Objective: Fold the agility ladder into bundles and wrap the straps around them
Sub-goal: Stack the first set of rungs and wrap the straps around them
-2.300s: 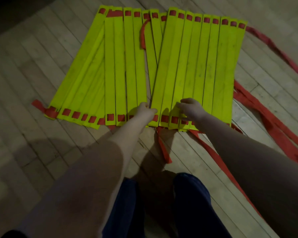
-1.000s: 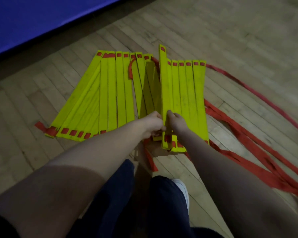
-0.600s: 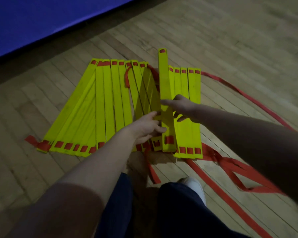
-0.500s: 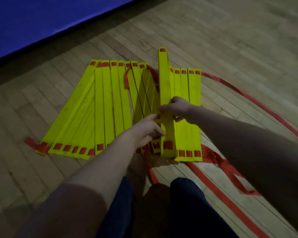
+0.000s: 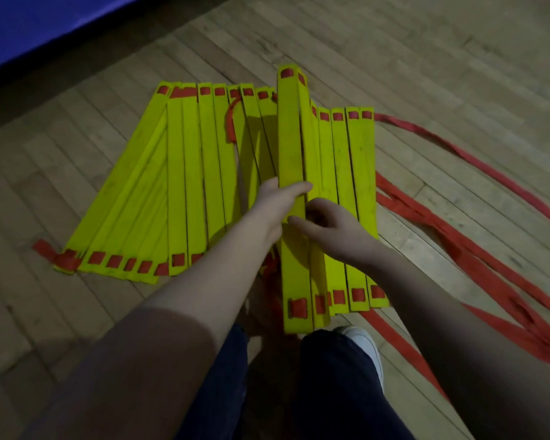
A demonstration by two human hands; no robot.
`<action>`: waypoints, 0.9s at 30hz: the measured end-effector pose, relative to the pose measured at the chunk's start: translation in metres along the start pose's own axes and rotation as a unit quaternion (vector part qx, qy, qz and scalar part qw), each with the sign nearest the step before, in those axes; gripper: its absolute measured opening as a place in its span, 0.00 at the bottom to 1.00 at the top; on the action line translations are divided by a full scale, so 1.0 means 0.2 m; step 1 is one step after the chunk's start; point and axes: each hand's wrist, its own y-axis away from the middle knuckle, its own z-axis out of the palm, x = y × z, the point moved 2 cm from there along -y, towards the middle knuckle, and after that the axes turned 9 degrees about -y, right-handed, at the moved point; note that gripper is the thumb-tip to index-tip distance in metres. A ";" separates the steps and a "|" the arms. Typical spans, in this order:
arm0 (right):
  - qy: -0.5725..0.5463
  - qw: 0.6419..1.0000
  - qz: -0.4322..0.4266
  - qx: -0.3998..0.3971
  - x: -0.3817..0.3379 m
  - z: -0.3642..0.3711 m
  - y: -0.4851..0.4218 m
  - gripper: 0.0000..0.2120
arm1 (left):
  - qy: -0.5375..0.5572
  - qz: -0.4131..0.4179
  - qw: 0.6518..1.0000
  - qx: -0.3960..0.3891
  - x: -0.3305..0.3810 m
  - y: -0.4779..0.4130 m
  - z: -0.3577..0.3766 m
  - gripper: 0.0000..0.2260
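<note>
Moved: left hand [image 5: 277, 204] has climbed onto the standing bundle [image 5: 291, 138]; right hand [image 5: 331, 227] has slipped off it to the rungs just to its right.
Head view, left hand: thumb and fingers wrapped round the bundle's middle, holding it on edge.
Right hand: fingers curled against the right rungs [image 5: 353, 169], seemingly pinching the one nearest the bundle.
Ladder: left rungs [image 5: 185, 185] lie fanned flat on the floor [image 5: 426, 58] left of the bundle; straps [image 5: 458, 249] trail loose to its right.
Progress: early, by my reading. Few rungs are gathered, most remain to stack, and no strap is wrapped.
</note>
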 end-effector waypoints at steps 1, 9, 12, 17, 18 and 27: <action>-0.052 0.998 0.011 0.016 0.00 -0.01 0.02 0.12 | 0.008 -0.003 1.000 0.004 -0.01 0.00 0.00 0.07; 0.008 0.997 0.049 0.053 0.04 0.00 0.05 0.29 | 0.061 -0.075 0.994 -0.044 -0.05 0.02 -0.02 0.06; -0.026 0.997 0.061 0.037 0.03 0.01 0.05 0.28 | 0.050 -0.081 0.994 -0.059 -0.02 0.04 -0.02 0.10; -0.097 0.994 0.056 -0.009 0.03 0.02 0.07 0.30 | 0.036 -0.109 0.992 -0.050 -0.03 0.04 0.02 0.14; -0.111 0.993 0.042 -0.020 0.02 0.02 0.07 0.24 | 0.042 -0.110 0.992 -0.047 -0.04 0.04 0.02 0.16; -0.040 0.994 -0.008 -0.101 -0.01 0.07 0.07 0.07 | -0.083 -0.133 0.987 -0.045 -0.10 0.01 0.01 0.15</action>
